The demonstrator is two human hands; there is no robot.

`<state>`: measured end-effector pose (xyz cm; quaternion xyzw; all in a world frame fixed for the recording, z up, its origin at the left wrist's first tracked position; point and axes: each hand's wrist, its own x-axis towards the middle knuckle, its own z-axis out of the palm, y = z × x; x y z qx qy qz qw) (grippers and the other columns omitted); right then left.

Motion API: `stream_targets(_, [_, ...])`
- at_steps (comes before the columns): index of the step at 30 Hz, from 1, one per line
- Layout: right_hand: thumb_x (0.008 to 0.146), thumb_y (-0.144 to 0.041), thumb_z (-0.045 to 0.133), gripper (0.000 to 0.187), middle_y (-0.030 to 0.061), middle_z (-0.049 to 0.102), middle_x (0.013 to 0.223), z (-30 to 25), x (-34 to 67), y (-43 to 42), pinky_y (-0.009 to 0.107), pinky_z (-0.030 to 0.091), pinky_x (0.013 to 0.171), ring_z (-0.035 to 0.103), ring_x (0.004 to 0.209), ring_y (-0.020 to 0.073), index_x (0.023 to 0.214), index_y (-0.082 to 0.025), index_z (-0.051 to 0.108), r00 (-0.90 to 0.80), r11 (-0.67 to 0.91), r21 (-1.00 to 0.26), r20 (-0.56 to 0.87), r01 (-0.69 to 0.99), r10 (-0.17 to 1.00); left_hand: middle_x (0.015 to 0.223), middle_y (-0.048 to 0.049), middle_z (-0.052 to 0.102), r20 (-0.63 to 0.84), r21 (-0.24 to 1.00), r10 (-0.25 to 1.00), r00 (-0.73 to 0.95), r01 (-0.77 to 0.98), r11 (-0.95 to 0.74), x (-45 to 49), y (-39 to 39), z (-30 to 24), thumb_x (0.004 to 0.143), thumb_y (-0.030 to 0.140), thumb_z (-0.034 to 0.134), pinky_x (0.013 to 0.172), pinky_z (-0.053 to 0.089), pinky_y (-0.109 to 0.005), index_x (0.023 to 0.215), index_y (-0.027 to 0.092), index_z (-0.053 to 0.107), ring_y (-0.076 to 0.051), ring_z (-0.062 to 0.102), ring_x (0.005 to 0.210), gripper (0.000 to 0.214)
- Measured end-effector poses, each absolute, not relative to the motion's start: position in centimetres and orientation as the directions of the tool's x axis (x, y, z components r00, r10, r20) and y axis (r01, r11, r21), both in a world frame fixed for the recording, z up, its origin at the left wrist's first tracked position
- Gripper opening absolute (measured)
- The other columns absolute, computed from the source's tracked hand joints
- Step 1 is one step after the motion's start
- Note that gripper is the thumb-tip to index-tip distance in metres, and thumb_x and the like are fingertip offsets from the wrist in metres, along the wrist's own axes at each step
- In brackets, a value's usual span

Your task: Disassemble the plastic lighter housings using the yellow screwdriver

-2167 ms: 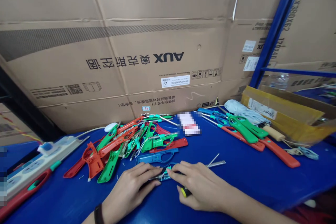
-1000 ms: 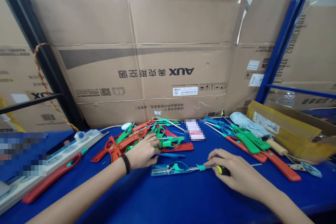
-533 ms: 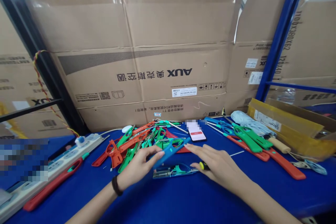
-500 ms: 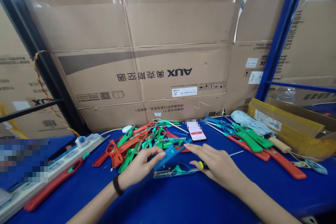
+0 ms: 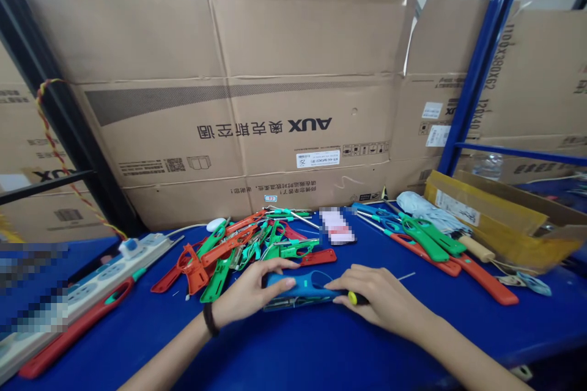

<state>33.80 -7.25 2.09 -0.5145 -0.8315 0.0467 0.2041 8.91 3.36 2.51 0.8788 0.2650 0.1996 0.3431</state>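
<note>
The upper half of a blue long-neck lighter casing lies over the lower half, whose metal inner parts show along the near edge. My left hand grips the left end of that upper half, thumb on top. At the right end, the fingertips of my right hand touch the casing near its trigger hole. A screwdriver with a yellow-ended black handle is tucked in my right hand, its thin shaft sticking out to the right. My palm hides part of the screwdriver.
Behind my hands lies a heap of red and green lighter casings and parts. A phone stands beyond. Several lighters lie at right beside a yellow-taped box. Left are a power strip and a red lighter.
The upper blue casing half has come down from a tilted position above onto the lower half. Both hands have closed in around it. The view has shifted slightly.
</note>
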Motion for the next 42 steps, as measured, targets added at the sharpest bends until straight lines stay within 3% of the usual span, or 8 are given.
stream_targets(5, [0.088,-0.031,0.056,0.023,-0.0005,0.069,0.09,2.4,33.3,-6.1,0.024,0.042,0.067,0.06,0.081,0.0163,0.108,-0.031,0.065,-0.369,0.438,-0.334,0.253,0.834,0.894,0.094,-0.0027,0.064,0.288,0.44,0.607,0.741,0.46,-0.771,7.6,2.8,1.6,0.077,0.048,0.066,0.078,0.047,-0.031,0.097,0.025,0.068,-0.02,0.06,0.086,0.031])
stream_targets(10, [0.086,-0.028,0.058,0.016,0.0002,0.068,0.088,2.6,32.6,-5.5,0.025,0.042,0.069,0.06,0.082,0.0168,0.098,-0.027,0.067,-0.404,0.457,-0.349,0.216,0.818,0.889,0.089,-0.002,0.063,0.219,0.487,0.606,0.765,0.453,-0.747,6.7,2.9,0.7,0.066,0.054,0.073,0.071,0.049,-0.029,0.101,0.023,0.067,-0.018,0.06,0.078,0.047])
stream_targets(16, [0.087,-0.03,0.056,0.017,-0.0001,0.068,0.09,2.4,32.7,-5.5,0.024,0.041,0.066,0.06,0.082,0.016,0.101,-0.029,0.066,-0.365,0.418,-0.336,0.211,0.844,0.907,0.097,-0.0035,0.061,0.256,0.496,0.608,0.752,0.437,-0.75,6.7,3.4,0.5,0.076,0.047,0.067,0.081,0.047,-0.033,0.101,0.025,0.067,-0.02,0.058,0.09,0.033])
stream_targets(30, [0.084,-0.037,0.061,0.019,-0.0007,0.066,0.099,1.2,32.9,-5.6,0.026,0.043,0.071,0.06,0.09,0.0175,0.1,-0.031,0.067,-0.346,0.387,-0.406,0.174,0.828,0.922,0.098,-0.0034,0.063,0.233,0.507,0.604,0.762,0.435,-0.744,6.2,3.7,-0.2,0.077,0.044,0.067,0.083,0.048,-0.033,0.102,0.024,0.067,-0.02,0.059,0.091,0.032])
stream_targets(42, [0.087,-0.035,0.057,0.017,-0.0007,0.069,0.094,0.6,32.4,-4.9,0.025,0.043,0.073,0.06,0.088,0.017,0.098,-0.028,0.068,-0.358,0.408,-0.379,0.196,0.831,0.913,0.103,-0.004,0.061,0.25,0.289,0.519,0.817,0.449,-0.846,5.4,4.3,-0.5,0.084,0.045,0.059,0.084,0.05,-0.031,0.111,0.029,0.064,-0.021,0.059,0.094,0.031])
